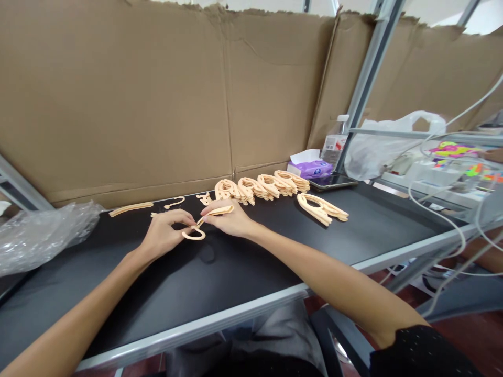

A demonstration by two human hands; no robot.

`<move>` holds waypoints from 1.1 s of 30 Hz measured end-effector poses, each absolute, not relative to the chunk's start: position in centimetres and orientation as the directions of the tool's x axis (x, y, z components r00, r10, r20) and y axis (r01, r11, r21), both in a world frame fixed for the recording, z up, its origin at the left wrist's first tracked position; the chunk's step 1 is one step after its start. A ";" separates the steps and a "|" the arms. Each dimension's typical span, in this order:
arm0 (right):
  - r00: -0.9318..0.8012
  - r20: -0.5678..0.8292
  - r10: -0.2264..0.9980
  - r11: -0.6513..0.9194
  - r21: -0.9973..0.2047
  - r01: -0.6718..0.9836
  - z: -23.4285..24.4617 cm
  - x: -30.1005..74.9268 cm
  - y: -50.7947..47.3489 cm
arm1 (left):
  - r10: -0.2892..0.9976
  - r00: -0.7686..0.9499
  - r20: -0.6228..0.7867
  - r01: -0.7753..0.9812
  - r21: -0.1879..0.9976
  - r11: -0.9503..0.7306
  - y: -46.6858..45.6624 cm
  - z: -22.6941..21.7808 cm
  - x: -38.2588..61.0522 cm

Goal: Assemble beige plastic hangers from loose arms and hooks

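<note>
Between my two hands is a cream plastic folding hanger [195, 235], its curved hook pointing down toward me. My left hand [168, 234] pinches it near the base of the hook. Closed around one of its arms, my right hand [230, 220] holds it from the other side, with the arm's end showing above the fingers. Behind my hands lie a loose hook [174, 203], a few small cream pieces [204, 198] and long cream arm pieces [131, 209]. The exact joint between my fingertips is partly hidden.
Stacks of folded cream hangers [251, 189] line the table's back, with another stack [322, 208] nearer right. Behind them are a purple tissue pack [310, 168], a phone [334, 181] and a plastic bottle [335, 142]. Clear plastic wrap [47, 235] lies left; white cables [458, 230] hang right.
</note>
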State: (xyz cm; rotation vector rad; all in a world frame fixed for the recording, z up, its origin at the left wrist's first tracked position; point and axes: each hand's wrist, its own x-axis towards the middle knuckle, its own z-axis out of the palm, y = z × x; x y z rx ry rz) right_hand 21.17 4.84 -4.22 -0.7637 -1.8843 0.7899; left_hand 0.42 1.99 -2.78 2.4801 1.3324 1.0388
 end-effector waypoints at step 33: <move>-0.332 0.604 0.724 0.680 -0.704 0.202 -3.4 21.6 4.8 | 0.405 0.639 0.654 0.651 -0.180 -0.737 2.5 -3.7 -0.7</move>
